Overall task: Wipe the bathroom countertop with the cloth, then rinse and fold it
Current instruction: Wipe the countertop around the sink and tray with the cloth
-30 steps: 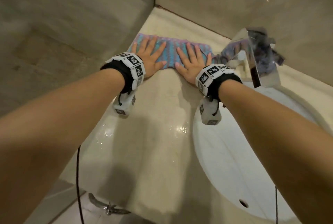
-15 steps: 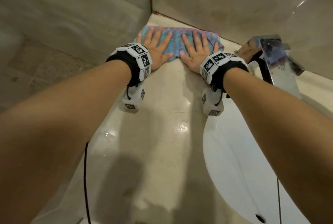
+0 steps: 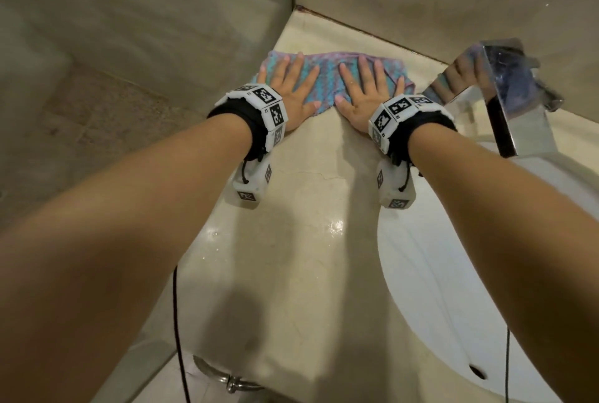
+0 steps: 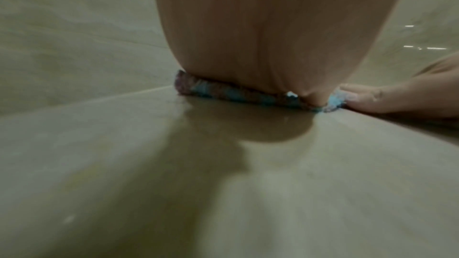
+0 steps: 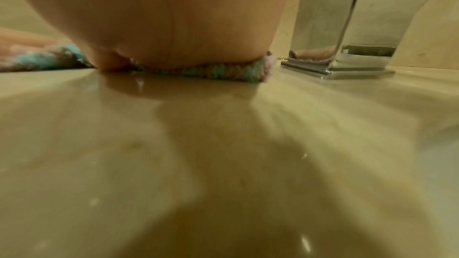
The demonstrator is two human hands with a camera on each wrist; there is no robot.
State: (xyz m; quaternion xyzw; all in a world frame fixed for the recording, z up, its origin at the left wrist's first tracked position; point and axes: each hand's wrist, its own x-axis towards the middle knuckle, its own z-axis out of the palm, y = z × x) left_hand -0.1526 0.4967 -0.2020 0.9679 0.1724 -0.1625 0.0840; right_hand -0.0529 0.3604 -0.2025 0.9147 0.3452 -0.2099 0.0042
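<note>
A blue and pink knitted cloth [image 3: 329, 73] lies flat on the beige stone countertop [image 3: 308, 208], a little short of the back corner. My left hand [image 3: 293, 84] presses flat on its left half, fingers straight and spread. Beside it my right hand [image 3: 366, 88] lies flat on the right half, fingers also spread. From the left wrist view, the heel of the left hand [image 4: 261, 46] sits on the cloth's edge [image 4: 223, 91]. The right wrist view gives the right palm [image 5: 174, 17] on the cloth's edge [image 5: 211, 73].
A chrome square tap [image 3: 505, 101] stands just right of the cloth, its base [image 5: 347, 66] close to my right hand. The white round basin [image 3: 453, 289] lies at the right. Tiled walls [image 3: 162, 13] close the left and back. Wet patches glint on the countertop.
Both hands stay flat on the cloth. They slid it toward the back corner, then drew it back a little toward me.
</note>
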